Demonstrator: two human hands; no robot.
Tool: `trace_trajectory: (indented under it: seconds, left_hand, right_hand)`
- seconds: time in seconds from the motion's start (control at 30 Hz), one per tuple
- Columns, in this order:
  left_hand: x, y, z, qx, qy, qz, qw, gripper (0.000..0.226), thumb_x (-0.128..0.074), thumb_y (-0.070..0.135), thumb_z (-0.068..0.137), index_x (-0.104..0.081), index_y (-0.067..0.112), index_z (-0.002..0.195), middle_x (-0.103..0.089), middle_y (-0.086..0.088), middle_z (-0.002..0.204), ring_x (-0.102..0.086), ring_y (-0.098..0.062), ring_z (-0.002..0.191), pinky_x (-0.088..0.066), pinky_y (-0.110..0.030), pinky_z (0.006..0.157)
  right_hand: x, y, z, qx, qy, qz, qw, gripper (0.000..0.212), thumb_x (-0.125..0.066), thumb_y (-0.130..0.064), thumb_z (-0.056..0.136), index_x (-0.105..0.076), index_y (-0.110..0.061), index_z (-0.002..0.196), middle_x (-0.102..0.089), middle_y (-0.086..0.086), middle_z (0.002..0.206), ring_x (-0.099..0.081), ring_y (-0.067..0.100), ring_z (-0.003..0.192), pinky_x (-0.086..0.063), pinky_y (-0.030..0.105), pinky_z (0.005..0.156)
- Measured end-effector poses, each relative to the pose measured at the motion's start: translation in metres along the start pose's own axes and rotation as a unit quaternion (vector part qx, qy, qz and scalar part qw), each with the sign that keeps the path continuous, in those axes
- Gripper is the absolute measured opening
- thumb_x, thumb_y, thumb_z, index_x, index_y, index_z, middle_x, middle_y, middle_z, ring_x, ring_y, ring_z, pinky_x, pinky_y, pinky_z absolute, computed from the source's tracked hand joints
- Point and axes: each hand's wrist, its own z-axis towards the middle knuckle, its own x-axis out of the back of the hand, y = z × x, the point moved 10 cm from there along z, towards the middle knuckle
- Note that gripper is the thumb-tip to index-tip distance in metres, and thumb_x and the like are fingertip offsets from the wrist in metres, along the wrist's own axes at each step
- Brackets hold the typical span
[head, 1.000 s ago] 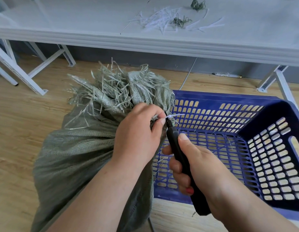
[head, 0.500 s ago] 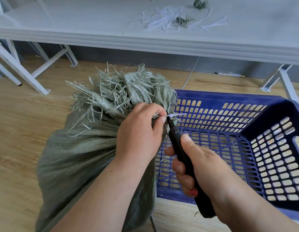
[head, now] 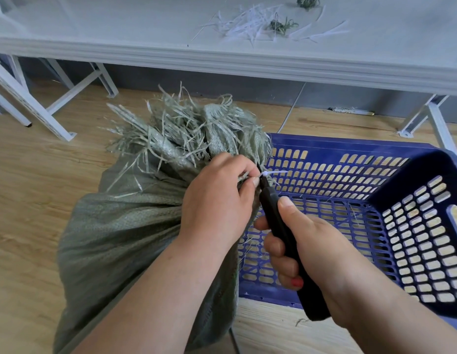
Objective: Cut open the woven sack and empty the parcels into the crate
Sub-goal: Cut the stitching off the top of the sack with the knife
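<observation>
My left hand [head: 217, 198] grips the gathered neck of the woven sack [head: 125, 233], fingers curled round the bunched fabric just below the frayed top. My right hand [head: 306, 246] is closed round the black handle of the cutter [head: 278, 226], thumb pressed along its upper side. The cutter tip sits at the white cable tie [head: 272, 173] that cinches the neck, right beside my left fingertips [head: 255, 181].

Hazards from this position:
- The tip is touching or nearly touching my left index finger — if the tie gives suddenly, the cutter may jump into that finger.
- A pull toward my body would bring the tool across my left wrist.
- If my left grip loosens once the tie parts, the neck may fall open away from the crate [head: 375, 200] and parcels may spill on the wooden floor [head: 30, 175].

Orientation: the sack stands on the floor, touching the crate's left wall, its long axis roughly vertical and leaning slightly toward the crate, mouth upward. The cutter's long axis runs from my lower right up and left, tip toward the tie. The tie's free tail points right, over the crate — no parcels are visible in it.
</observation>
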Motion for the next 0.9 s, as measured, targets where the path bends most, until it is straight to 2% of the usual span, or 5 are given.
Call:
trace_trajectory:
  seconds: [0.23,0.4,0.53,0.73,0.9]
  left_hand:
    - [-0.011,-0.008,-0.003,0.013,-0.016,0.001,1.000,0.002,-0.063,0.031,0.089,-0.064,0.032,0.090,-0.055,0.019,0.093,-0.053,-0.004,0.082,-0.038,-0.021,0.068]
    - [-0.003,-0.017,0.007,0.026,-0.007,-0.043,0.999,0.007,-0.065,0.027,0.087,-0.064,0.034,0.085,-0.057,0.017,0.093,-0.054,-0.006,0.086,-0.043,-0.025,0.073]
    - [-0.008,-0.012,0.002,0.026,-0.025,-0.039,0.999,0.005,-0.064,0.028,0.088,-0.063,0.033,0.088,-0.056,0.017,0.098,-0.052,-0.002,0.083,-0.043,-0.025,0.071]
    - [-0.004,-0.009,-0.001,0.001,-0.026,-0.045,0.999,0.007,-0.065,0.028,0.088,-0.062,0.035,0.088,-0.054,0.018,0.095,-0.048,0.006,0.080,-0.040,-0.025,0.068]
    - [-0.005,-0.006,-0.002,-0.021,-0.038,-0.025,0.999,0.010,-0.065,0.030,0.088,-0.062,0.036,0.095,-0.054,0.020,0.105,-0.047,-0.003,0.105,-0.036,-0.022,0.082]
  right_hand:
    - [0.033,-0.050,-0.003,0.114,0.041,0.040,0.992,0.050,-0.032,-0.047,0.101,-0.061,-0.010,0.085,-0.042,-0.002,0.049,-0.027,0.010,0.034,-0.024,0.021,0.032]
    - [0.039,-0.039,0.013,0.143,0.085,-0.088,0.982,0.047,-0.045,-0.053,0.094,-0.062,-0.011,0.086,-0.043,-0.004,0.050,-0.036,0.013,0.038,-0.032,0.026,0.041]
    - [0.051,-0.052,0.028,0.227,0.173,-0.222,0.932,0.014,-0.064,-0.039,0.087,-0.065,-0.025,0.087,-0.047,-0.008,0.047,-0.041,0.015,0.045,-0.040,0.031,0.052]
    - [0.049,-0.052,0.041,0.232,0.147,-0.220,0.936,0.006,-0.067,-0.028,0.088,-0.067,-0.023,0.093,-0.047,-0.003,0.058,-0.040,0.017,0.052,-0.039,0.032,0.052]
    - [0.054,-0.054,0.041,0.234,0.156,-0.190,0.941,0.007,-0.066,-0.026,0.088,-0.066,-0.022,0.082,-0.047,-0.005,0.055,-0.043,0.016,0.052,-0.041,0.032,0.053]
